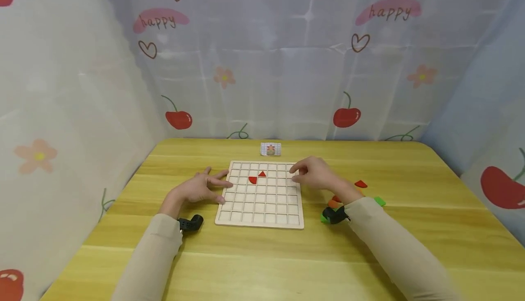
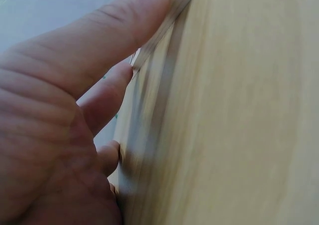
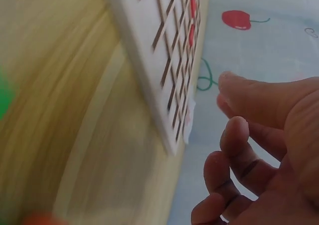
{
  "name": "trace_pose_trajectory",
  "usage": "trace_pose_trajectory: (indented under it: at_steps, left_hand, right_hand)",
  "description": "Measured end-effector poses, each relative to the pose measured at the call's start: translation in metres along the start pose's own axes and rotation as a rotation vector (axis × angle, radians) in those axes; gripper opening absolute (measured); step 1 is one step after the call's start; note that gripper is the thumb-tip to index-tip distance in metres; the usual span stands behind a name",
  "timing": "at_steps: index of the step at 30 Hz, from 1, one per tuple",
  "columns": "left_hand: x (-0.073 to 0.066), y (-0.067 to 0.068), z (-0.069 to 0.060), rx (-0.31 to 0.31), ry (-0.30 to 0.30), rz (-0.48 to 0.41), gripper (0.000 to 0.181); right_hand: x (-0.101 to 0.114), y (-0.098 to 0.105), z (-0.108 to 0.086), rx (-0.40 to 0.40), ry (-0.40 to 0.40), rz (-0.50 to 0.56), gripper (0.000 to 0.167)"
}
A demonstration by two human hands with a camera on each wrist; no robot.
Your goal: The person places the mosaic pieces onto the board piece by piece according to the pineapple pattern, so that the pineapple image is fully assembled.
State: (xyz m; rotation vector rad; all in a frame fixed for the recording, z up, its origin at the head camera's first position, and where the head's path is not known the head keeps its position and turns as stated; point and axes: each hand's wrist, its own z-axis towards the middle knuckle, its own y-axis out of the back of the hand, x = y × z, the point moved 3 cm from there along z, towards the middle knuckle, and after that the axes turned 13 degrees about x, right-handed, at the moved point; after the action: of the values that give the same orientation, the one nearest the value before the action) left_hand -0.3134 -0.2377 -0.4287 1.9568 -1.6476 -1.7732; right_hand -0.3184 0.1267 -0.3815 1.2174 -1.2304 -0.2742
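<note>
Sparsely filled gridded board [image 1: 260, 198], two red pieces [image 1: 253, 180]

Worktop [image 1: 246, 267]: yellow wood grain, far corners rounded. Pale sheeting [image 1: 287, 98] hangs at 12 o'clock, printed with cherries [image 1: 347, 117], flowers [image 1: 221, 82] and "happy"; similar left panel [image 1: 82, 114] at 10 o'clock, right panel [image 1: 480, 91] at 2 o'clock.

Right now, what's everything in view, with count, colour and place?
Table: 1, yellow, foreground
Curtain: count unclear, pale, printed, around table
Grid board: 1, pale wood, on table
Triangle: 1, red, on board
Rounded piece: 1, red, on board
Loose pieces: several (partly hidden), red, orange and green, right of board
Card: 1, white with picture, beyond board
Sleeves: 2, beige, on both arms
Wrist devices: 2, black, at sleeve cuffs
Left hand: 1, at board's left edge
Right hand: 1, at board's right edge
</note>
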Motion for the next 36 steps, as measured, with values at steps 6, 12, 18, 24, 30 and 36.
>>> trace_pose_trajectory:
  at_steps: [6, 12, 18, 24, 30, 36]
  left_hand:
    - [-0.001, 0.003, -0.002, -0.005, 0.013, -0.01, 0.051]
    - [-0.001, 0.003, 0.0, 0.002, 0.004, -0.01, 0.053]
    - [-0.001, 0.003, 0.0, 0.001, 0.001, 0.002, 0.054]
    - [0.001, 0.0, -0.001, 0.003, 0.016, 0.013, 0.054]
    - [0.002, 0.0, 0.001, 0.005, 0.002, -0.006, 0.054]
    - [0.003, 0.001, 0.001, 0.009, 0.001, -0.01, 0.055]
  right_hand:
    - [-0.025, 0.013, -0.015, -0.04, 0.0, -0.017, 0.026]
    - [-0.048, 0.025, -0.03, -0.043, -0.065, -0.042, 0.031]
    - [-0.069, 0.032, -0.041, 0.003, -0.1, -0.053, 0.035]
    - [-0.087, 0.035, -0.049, 0.061, -0.104, -0.023, 0.037]
    - [-0.099, 0.033, -0.052, 0.09, -0.133, 0.015, 0.038]
    - [-0.098, 0.031, -0.048, 0.104, -0.132, 0.015, 0.035]
